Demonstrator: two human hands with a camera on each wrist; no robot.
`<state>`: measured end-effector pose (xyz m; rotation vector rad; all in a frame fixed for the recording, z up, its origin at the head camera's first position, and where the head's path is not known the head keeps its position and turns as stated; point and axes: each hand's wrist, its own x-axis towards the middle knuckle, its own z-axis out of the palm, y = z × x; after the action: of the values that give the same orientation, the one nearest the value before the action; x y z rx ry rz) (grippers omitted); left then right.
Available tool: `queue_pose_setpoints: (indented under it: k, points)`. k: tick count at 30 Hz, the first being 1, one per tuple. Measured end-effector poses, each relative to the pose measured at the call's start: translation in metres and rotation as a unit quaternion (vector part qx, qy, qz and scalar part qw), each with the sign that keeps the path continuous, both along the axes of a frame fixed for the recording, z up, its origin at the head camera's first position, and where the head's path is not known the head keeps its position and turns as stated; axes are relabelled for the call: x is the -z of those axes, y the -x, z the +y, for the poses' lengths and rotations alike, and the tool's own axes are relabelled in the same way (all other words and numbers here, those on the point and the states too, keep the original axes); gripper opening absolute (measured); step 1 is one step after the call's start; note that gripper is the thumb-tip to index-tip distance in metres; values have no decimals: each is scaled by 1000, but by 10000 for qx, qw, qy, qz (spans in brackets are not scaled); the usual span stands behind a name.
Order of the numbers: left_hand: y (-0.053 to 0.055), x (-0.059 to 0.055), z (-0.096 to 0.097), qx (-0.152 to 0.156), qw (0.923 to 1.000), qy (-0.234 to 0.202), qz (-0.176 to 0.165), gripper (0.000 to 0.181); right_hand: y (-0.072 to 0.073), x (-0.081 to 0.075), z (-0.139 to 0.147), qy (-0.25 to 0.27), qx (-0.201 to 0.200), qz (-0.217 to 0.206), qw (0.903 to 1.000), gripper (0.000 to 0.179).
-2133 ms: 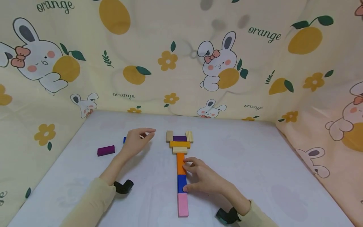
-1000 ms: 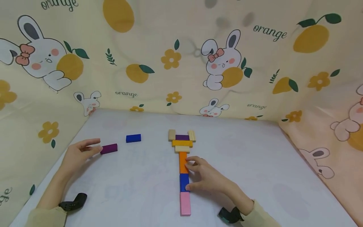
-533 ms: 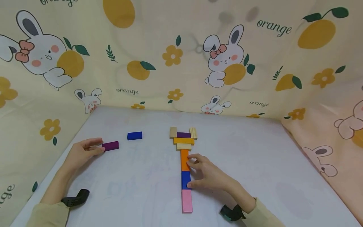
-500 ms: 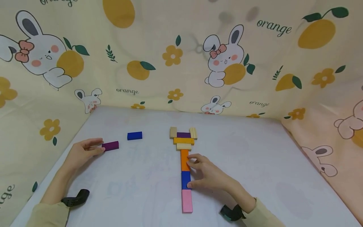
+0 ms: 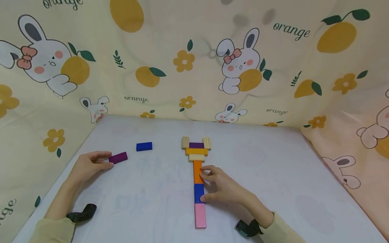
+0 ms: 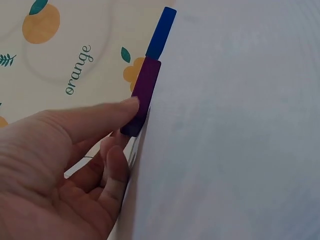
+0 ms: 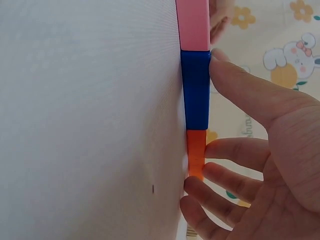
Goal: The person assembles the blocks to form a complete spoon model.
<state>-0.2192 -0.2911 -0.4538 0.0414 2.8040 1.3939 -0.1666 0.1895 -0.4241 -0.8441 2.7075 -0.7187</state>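
At the left of the table in the head view, my left hand (image 5: 91,165) pinches the near left end of a purple wooden block (image 5: 118,157). The left wrist view shows the thumb on that purple block (image 6: 145,90), with the fingers partly hidden behind it. My right hand (image 5: 226,185) lies along a column of blocks, its fingertips at the orange block (image 5: 197,172) and its thumb at the blue block (image 5: 199,193). In the right wrist view these fingers are loosely bent beside the orange block (image 7: 196,150) and the blue block (image 7: 196,90). A pink block (image 5: 200,216) forms the column's near end.
Above the column lie a pale wood block (image 5: 196,157), a yellow block (image 5: 196,151) and a dark purple block (image 5: 196,145) between two upright pale blocks. A loose blue block (image 5: 144,146) lies at the back left. Patterned cloth (image 5: 194,87) borders the white table (image 5: 258,155).
My left hand has moved left from beside the loose blue block to the purple block and taken its end, which has turned slightly. My right hand has stayed at the column.
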Motion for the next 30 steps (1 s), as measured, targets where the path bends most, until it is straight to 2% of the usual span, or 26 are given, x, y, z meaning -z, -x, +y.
queue_pose_setpoints:
  k: [3,8,15,24,30]
  points:
    - [0,-1,1,72,9995,265,160,57,0,1,0,-15,-4,6,10000,83]
    - [-1,-2,4,141,9985,442,294,51,0,1,0,-32,20,-11,10000,83]
    - [-1,-1,6,114,9983,510,250,54,0,1,1,-15,-25,-4,10000,84]
    - [-1,1,9,74,9974,631,351,51,0,-1,2,2,-66,47,10000,82]
    - [-3,-2,8,18,9975,586,390,55,-1,-1,1,18,-38,14,10000,82]
